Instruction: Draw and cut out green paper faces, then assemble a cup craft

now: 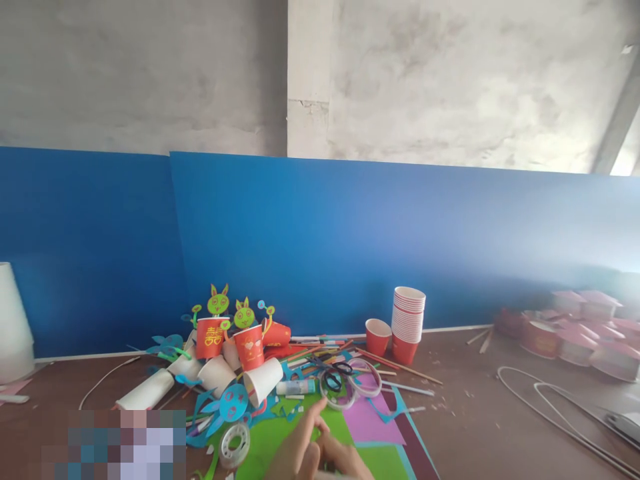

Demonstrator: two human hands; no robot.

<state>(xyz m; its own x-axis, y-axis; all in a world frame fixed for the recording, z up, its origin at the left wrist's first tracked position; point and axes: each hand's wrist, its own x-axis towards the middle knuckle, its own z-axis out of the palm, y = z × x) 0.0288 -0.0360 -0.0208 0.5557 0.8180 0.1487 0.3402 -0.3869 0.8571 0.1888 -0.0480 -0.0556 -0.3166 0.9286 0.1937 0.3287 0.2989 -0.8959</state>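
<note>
At the bottom centre, my left hand and my right hand touch each other above green paper. Their fingers overlap, and anything between them is hidden. Beyond the fingertips lie clear tape rolls, black-handled scissors and a glue stick. Another tape roll rests left of my left hand. Purple paper is to the right of my hands. A blue paper rabbit face lies among white cups. Red cups with green rabbit faces stand behind.
A stack of paper cups stands beside a single red cup near the blue partition. Sticks lie in front. Finished-looking pink and red cup pieces and a white cable are at the right.
</note>
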